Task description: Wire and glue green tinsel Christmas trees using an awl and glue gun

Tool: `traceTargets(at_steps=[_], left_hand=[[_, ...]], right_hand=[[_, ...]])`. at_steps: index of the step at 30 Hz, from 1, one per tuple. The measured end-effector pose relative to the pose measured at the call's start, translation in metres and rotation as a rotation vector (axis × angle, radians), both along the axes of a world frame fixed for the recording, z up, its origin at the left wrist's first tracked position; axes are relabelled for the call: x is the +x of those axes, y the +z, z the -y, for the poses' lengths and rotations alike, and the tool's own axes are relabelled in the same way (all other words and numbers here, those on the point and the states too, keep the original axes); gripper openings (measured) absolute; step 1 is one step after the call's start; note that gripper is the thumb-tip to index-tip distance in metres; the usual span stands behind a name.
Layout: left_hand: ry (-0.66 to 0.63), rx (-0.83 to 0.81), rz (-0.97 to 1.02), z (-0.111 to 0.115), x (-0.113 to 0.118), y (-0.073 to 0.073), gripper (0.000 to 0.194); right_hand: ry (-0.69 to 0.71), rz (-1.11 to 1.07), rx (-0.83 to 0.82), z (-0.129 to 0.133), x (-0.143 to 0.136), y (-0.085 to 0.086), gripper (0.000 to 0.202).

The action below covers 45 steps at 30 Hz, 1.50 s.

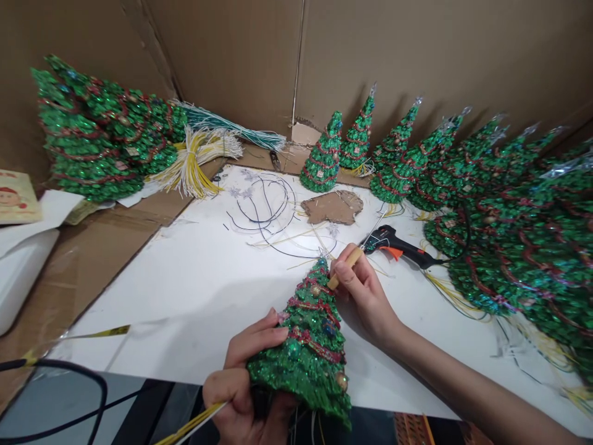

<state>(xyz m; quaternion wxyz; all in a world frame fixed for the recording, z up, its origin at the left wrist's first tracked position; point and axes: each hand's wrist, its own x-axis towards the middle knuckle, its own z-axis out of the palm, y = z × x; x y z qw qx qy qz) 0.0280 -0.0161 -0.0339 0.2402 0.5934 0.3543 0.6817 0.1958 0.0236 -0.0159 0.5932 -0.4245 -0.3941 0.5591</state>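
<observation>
My left hand (241, 371) is closed round the lower left and base of a small glittery green Christmas tree (315, 334), tilted near the table's front edge. Red garland and coloured balls decorate it, and a clear tip tops it. Yellow and white wires (199, 423) come out by my left fingers; others hang under the base. My right hand (365, 290) grips a wooden-handled awl (346, 269). Its handle end is beside the upper right of the tree, while the thin metal shaft points up and away. Whether the handle touches the tree, I cannot tell.
A black glue gun (403, 247) with an orange trigger lies right of my right hand. Finished trees (445, 161) crowd the right side; more trees (92, 136) stand at left. Wire bundles (197, 161), loose dark wires (266, 210) and a cardboard piece (331, 207) lie behind.
</observation>
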Motion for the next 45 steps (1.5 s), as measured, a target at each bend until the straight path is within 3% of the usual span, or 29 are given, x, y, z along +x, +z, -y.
traceTargets(at_steps=[20,27,31,34,39,42,45], left_hand=[[-0.040,0.013,-0.037,0.003,-0.001,0.007,0.037],[-0.122,-0.036,-0.065,0.008,-0.006,0.007,0.033],[-0.213,-0.151,-0.050,0.004,-0.016,0.006,0.029],[-0.312,-0.235,-0.197,-0.007,-0.034,0.014,0.022],[-0.391,-0.356,-0.451,-0.039,-0.065,0.045,0.013],[-0.334,-0.455,-0.537,-0.062,-0.077,0.063,0.024],[-0.240,-0.478,-0.578,-0.075,-0.081,0.074,0.037]], right_hand=[[-0.019,0.220,0.020,0.001,-0.004,0.012,0.033],[-0.043,0.291,0.047,0.001,-0.004,0.012,0.029],[0.005,0.215,-0.041,-0.001,0.000,0.014,0.034],[0.015,0.243,-0.084,0.000,0.009,0.021,0.037],[-0.150,0.449,0.073,0.017,0.044,0.038,0.025],[-0.058,0.574,0.104,0.035,0.066,0.047,0.021],[0.050,0.438,0.131,0.044,0.077,0.054,0.026]])
